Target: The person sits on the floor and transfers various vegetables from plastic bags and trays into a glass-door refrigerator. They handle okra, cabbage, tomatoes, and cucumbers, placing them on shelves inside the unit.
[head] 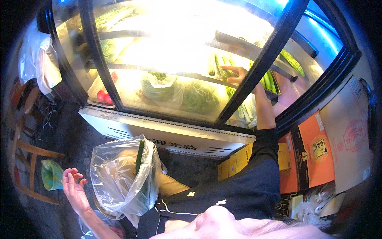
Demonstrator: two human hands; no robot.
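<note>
My right arm reaches through the opening of a glass-fronted refrigerated display case point(167, 136). Inside it my right hand point(237, 74) is over green cucumbers point(220, 68), fingers apart; glare blurs whether they touch. Green long peppers or beans point(267, 81) lie in a tray just beyond the hand. My left hand point(74, 182) is raised at the left with loosely curled fingers and nothing in it. Beside it, in front of my body, is a transparent plastic bag point(119, 176). One slim dark cucumber point(139, 156) shows upright at the bag's right side. What else the bag covers is unclear.
Bagged leafy greens point(159, 83) and tomatoes point(103, 96) sit low in the case. A black door frame point(256, 68) crosses beside my right forearm. Cardboard boxes point(316, 151) stand at the right. A wooden chair frame point(32, 167) and a green plastic bag point(51, 175) are at the left.
</note>
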